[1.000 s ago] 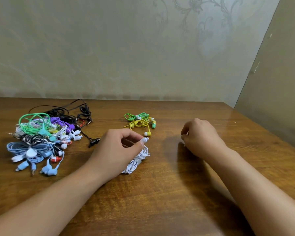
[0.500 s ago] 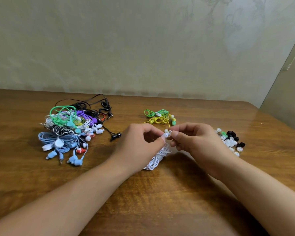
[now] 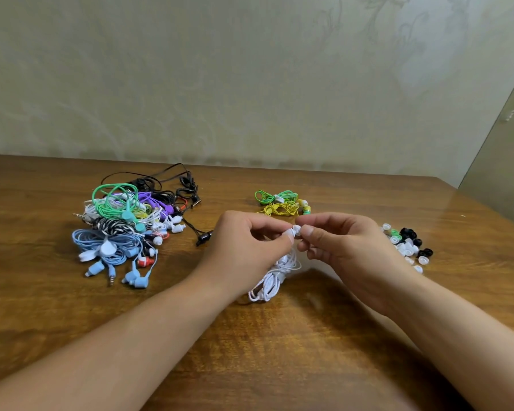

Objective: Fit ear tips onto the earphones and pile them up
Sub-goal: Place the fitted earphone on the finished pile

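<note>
My left hand (image 3: 247, 247) pinches the bud of a white earphone (image 3: 272, 280), whose coiled cable hangs down onto the wooden table (image 3: 279, 351). My right hand (image 3: 341, 241) pinches a small white ear tip (image 3: 296, 230) and holds it against that bud, fingertips of both hands meeting at mid-table. A heap of loose white, black and green ear tips (image 3: 407, 244) lies just right of my right hand. Behind my hands sits a small pile of green and yellow earphones (image 3: 281, 203).
A large tangle of coloured earphones (image 3: 128, 223) in blue, green, purple, black and white covers the left part of the table. A patterned wall runs along the table's far edge, and the table's right edge falls off beside a plain wall.
My right hand came in from the right to meet the left, bringing the ear tip to the white bud. The camera view shifted right, so the ear tip heap shows.
</note>
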